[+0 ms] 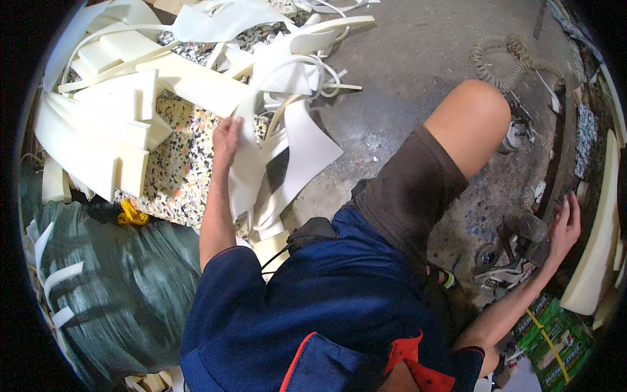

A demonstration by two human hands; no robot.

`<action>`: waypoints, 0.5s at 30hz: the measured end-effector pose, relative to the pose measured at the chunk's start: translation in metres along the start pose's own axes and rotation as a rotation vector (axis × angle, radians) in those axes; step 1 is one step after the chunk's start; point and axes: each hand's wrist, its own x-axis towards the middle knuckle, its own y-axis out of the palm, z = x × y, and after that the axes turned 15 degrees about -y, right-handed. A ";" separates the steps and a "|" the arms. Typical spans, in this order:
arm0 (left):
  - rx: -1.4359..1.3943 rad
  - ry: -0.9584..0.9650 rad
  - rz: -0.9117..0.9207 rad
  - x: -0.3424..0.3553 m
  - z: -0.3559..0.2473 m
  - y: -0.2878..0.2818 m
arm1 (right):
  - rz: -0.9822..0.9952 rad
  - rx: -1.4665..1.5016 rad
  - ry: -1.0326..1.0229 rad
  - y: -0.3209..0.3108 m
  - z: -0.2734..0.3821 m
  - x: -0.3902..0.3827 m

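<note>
My left hand (226,138) has its fingers closed on the edge of a long, curved white foam sheet (247,166). Beneath that hand lies a thick speckled foam block (179,147) in mixed colours. A wide white foam offcut (308,140) with a pointed corner is just right of the held sheet. Far to the right, my right hand (565,228) is open, its fingers stretched out and apart. It rests at or just above a dark ledge (542,235); contact cannot be made out. A long cream foam strip (597,248) stands beside it.
Cream foam pieces (117,130) are heaped at the left, above a big dark green sack (124,287). A coiled hose (503,62) lies on the grey concrete floor (392,59). A green printed package (552,343) with a yellow strap sits at lower right.
</note>
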 end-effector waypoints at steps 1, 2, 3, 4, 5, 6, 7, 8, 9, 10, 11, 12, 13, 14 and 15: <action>0.019 0.035 -0.109 0.002 -0.010 -0.007 | 0.017 0.052 -0.059 0.008 0.015 0.005; -0.021 0.019 -0.242 0.001 -0.019 -0.014 | 0.065 0.016 -0.076 0.013 0.030 0.009; 0.159 0.070 -0.353 0.001 -0.029 -0.031 | 0.085 -0.007 -0.122 0.020 0.042 0.014; 0.129 0.113 -0.382 -0.001 -0.035 -0.043 | 0.098 0.003 -0.167 0.026 0.053 0.019; 0.115 0.123 -0.430 -0.001 -0.040 -0.055 | 0.109 0.072 -0.174 0.032 0.063 0.023; 0.100 0.108 -0.482 0.001 -0.041 -0.066 | 0.127 0.030 -0.216 0.037 0.072 0.027; 0.082 0.151 -0.524 0.003 -0.037 -0.073 | 0.139 0.043 -0.220 0.041 0.080 0.030; -0.003 0.167 -0.477 0.006 -0.031 -0.077 | 0.142 0.108 -0.171 0.045 0.087 0.032; 0.086 0.076 -0.441 0.008 -0.018 -0.075 | 0.165 0.055 -0.226 0.049 0.093 0.033; 0.157 0.038 -0.389 0.009 -0.002 -0.070 | 0.176 0.055 -0.229 0.052 0.098 0.033; 0.192 0.041 -0.332 0.010 0.016 -0.062 | 0.182 0.055 -0.230 0.055 0.102 0.033; 0.294 0.085 -0.362 0.007 0.039 -0.034 | 0.188 0.054 -0.231 0.058 0.104 0.031; 0.358 0.114 -0.373 0.006 0.056 -0.013 | 0.204 0.101 -0.217 0.060 0.105 0.029; 0.340 -0.017 -0.098 -0.003 0.073 0.001 | 0.219 0.034 -0.226 0.062 0.105 0.026; 0.219 -0.138 0.081 -0.014 0.087 0.020 | 0.245 0.063 -0.217 0.062 0.105 0.022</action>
